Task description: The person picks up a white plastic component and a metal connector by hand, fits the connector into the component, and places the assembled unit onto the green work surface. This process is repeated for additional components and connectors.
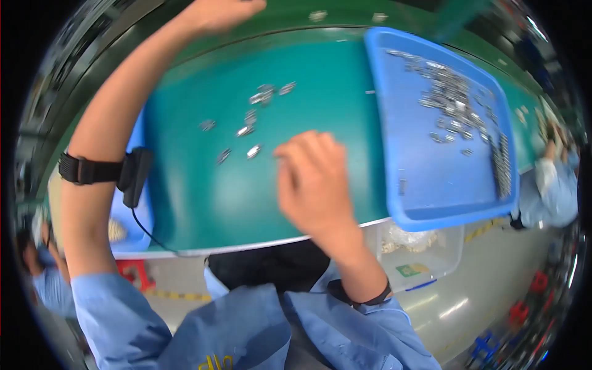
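The counter (197,203) has a green top and a pale near edge. Small shiny metal parts (253,151) lie loosely scattered on it, left of centre, from mid-depth toward the far edge; several form a cluster nearest that edge.

Right hand (316,185): positioned over the middle of the counter, back upward, fingers (310,148) bent and directed toward the far edge. The nearest loose metal part lies just to its left, apart from it. Motion blur is present; whether the fingers grasp anything cannot be told.

Left hand (227,12): extended past the far edge of the counter, blurred and partly cut off by the view. The state of its fingers cannot be told. A black strap (92,170) with a cabled black device (137,176) encircles the left forearm.

Blue tray (394,123): located at the right end of the counter. A heap of similar metal parts (450,92) occupies its far half; a dense row (501,166) of parts lies along its right wall. A second blue tray (147,216) is at the left end, partly behind the left forearm. A clear bin (441,262) sits below the near edge, under the right-hand tray.
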Demonstrator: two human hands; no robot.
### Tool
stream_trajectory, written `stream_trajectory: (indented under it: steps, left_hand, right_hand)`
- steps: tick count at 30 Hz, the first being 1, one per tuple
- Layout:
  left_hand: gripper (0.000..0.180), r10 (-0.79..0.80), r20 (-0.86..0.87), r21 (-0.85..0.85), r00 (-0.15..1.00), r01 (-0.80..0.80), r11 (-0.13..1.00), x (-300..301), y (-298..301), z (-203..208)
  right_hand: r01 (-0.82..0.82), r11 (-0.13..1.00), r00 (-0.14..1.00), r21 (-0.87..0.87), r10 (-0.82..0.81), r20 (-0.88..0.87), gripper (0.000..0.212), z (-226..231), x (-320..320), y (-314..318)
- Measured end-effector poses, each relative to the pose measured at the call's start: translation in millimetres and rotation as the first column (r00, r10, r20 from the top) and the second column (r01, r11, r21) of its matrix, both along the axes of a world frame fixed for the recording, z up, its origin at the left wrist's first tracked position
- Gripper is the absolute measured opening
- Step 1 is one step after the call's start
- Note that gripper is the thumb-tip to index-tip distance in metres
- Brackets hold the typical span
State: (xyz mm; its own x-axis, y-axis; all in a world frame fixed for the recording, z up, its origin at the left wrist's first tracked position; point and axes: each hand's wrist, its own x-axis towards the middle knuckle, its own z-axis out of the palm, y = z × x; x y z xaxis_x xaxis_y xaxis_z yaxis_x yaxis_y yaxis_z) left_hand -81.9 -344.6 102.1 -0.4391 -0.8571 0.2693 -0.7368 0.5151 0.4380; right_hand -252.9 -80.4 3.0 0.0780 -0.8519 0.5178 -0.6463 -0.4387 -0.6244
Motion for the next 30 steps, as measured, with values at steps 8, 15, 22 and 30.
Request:
stream_trajectory:
  steps: [8,15,22,30]
  left_hand:
    - [0.024,0.013,0.425,0.165,0.905,-0.092,0.982,209.4,148.3,43.5]
    - [0.013,0.098,0.458,0.184,0.884,-0.202,0.962,261.1,314.0,29.3]
    - [0.014,0.092,0.530,0.155,0.843,-0.203,0.967,273.5,330.5,17.7]
    - [0.012,-0.013,0.529,0.222,0.848,-0.124,0.967,264.8,317.1,16.7]
  right_hand:
    - [-0.019,0.981,0.998,0.195,0.006,0.066,0.011,6.0,-1.5,-7.0]
    - [-0.135,0.955,0.961,0.264,0.062,0.269,0.015,10.1,9.4,14.2]
    - [-0.141,0.973,0.969,0.180,0.099,0.227,0.017,3.7,5.0,10.5]
    - [-0.123,0.967,0.964,0.223,0.064,0.258,0.017,4.3,6.0,11.3]
